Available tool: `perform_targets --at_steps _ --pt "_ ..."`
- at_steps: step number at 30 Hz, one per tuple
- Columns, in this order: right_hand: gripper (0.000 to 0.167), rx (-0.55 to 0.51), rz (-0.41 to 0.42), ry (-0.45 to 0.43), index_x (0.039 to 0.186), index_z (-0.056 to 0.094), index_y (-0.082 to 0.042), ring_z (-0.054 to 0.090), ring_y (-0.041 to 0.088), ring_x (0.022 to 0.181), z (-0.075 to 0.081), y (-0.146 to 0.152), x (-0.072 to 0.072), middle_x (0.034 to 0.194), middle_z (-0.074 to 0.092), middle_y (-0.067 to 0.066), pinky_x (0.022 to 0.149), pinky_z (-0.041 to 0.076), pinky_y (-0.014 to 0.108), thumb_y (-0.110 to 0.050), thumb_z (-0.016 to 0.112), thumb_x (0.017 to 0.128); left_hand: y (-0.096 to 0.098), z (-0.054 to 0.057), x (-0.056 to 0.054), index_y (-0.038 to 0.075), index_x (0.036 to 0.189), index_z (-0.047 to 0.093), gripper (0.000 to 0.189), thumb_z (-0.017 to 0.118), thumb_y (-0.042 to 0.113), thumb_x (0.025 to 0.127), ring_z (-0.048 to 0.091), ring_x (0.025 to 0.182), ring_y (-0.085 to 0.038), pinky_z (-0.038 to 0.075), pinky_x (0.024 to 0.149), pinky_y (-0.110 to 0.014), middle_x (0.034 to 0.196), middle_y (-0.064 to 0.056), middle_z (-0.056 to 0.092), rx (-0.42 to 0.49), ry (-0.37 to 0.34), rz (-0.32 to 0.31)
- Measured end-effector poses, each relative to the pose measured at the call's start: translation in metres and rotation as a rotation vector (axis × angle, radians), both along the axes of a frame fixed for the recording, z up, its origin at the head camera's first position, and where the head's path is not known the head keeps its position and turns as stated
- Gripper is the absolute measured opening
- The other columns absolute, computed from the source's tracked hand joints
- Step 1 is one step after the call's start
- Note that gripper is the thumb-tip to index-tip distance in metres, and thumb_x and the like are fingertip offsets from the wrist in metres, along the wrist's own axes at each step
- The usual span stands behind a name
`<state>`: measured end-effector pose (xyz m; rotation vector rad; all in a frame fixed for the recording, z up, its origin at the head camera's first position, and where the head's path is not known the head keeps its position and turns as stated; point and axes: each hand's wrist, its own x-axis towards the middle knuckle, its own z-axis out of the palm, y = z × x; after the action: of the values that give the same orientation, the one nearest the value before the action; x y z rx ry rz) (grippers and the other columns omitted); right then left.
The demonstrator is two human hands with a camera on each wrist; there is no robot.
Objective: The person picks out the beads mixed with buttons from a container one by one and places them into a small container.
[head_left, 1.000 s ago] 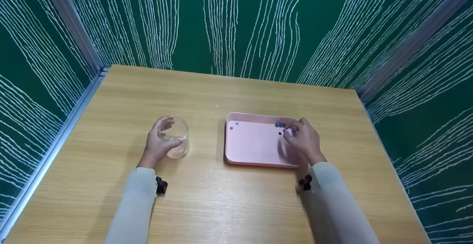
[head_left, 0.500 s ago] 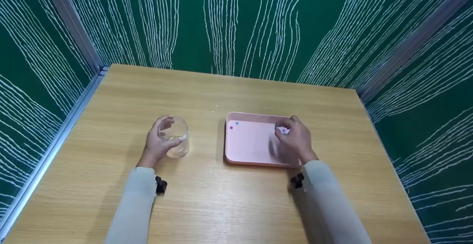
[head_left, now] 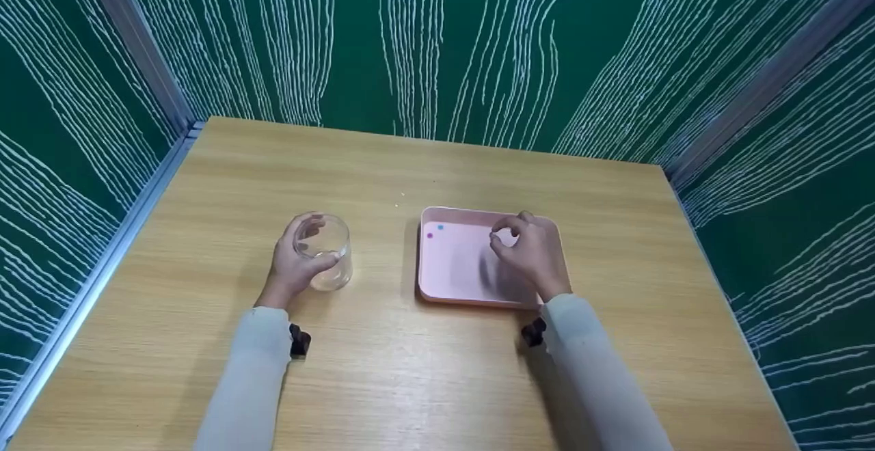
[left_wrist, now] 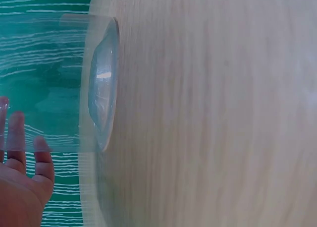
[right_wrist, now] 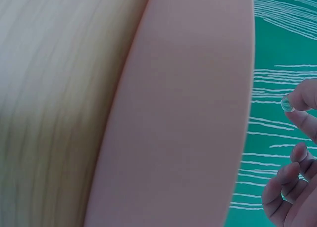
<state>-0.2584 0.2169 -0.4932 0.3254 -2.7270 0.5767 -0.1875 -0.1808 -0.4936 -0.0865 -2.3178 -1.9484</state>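
My left hand [head_left: 294, 260] grips a clear glass [head_left: 330, 277], which stands upright on the table. In the left wrist view, fingers [left_wrist: 16, 133] lie along the wall of the glass [left_wrist: 103, 88]. My right hand [head_left: 530, 253] is over the right half of a shallow pink tray [head_left: 454, 270]. Thumb and index finger pinch a small clear marble [right_wrist: 287, 103], seen in the right wrist view; the other fingers are loosely curled. A magenta marble [head_left: 430, 236] and a light blue marble [head_left: 440, 227] lie in the tray's far left corner. The hand hides the tray's far right part.
The wooden table [head_left: 410, 376] carries the glass on the left and the tray to its right. Tiny white specks [head_left: 399, 199] lie behind the tray's left side. Green walls [head_left: 355, 41] with white wavy lines enclose the table's back and sides.
My right hand has moved left over the tray, away from the cluster of dark marbles, which it now covers from view. The left hand and glass have stayed in place.
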Motion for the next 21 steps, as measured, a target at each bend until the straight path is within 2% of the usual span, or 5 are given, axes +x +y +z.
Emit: perform_targets --at_steps 3,8,10,15,21 --pt "0.01 0.004 -0.014 -0.03 0.085 0.071 -0.03 0.05 0.016 0.069 0.0 -0.007 0.002 0.074 0.059 -0.004 0.067 0.039 0.031 -0.038 0.068 0.08 0.001 0.0 0.0 0.007 0.135 0.045 0.07 0.078 0.004 0.073 0.039 0.131 -0.044 0.025 0.106 -0.057 0.137 -0.025 0.049 0.001 0.0 0.004" --pt "0.01 -0.133 0.043 -0.085 0.089 0.071 -0.021 0.056 0.021 0.075 -0.002 -0.019 0.004 0.086 0.061 0.005 0.064 0.042 0.032 -0.029 0.069 0.081 0.001 0.0 0.0 0.006 0.135 0.046 0.07 0.078 0.004 0.073 0.039 0.131 -0.044 0.025 0.106 -0.057 0.138 -0.025 0.049 0.007 0.0 0.003" --pt "0.011 -0.154 0.057 -0.091 0.089 0.071 -0.02 0.057 0.022 0.077 -0.002 -0.025 0.004 0.089 0.063 0.007 0.064 0.043 0.032 -0.027 0.07 0.081 0.001 0.0 0.0 0.006 0.135 0.046 0.07 0.078 0.003 0.072 0.038 0.131 -0.044 0.025 0.107 -0.058 0.138 -0.025 0.049 0.01 0.005 0.001" --pt "0.013 -0.144 0.068 -0.107 0.09 0.071 -0.02 0.055 0.019 0.074 -0.002 -0.039 0.004 0.088 0.062 0.005 0.064 0.043 0.033 -0.029 0.069 0.081 0.0 0.0 0.0 0.006 0.135 0.045 0.07 0.077 0.004 0.073 0.038 0.132 -0.043 0.024 0.107 -0.059 0.139 -0.025 0.048 0.003 0.002 -0.002" --pt "0.013 -0.141 0.107 -0.083 0.089 0.071 -0.019 0.053 0.019 0.071 0.0 -0.054 0.005 0.084 0.061 0.005 0.06 0.041 0.031 -0.029 0.068 0.081 0.001 0.001 0.0 0.006 0.136 0.043 0.069 0.075 0.006 0.075 0.036 0.132 -0.044 0.022 0.107 -0.059 0.139 -0.025 0.046 0.022 -0.016 -0.011"
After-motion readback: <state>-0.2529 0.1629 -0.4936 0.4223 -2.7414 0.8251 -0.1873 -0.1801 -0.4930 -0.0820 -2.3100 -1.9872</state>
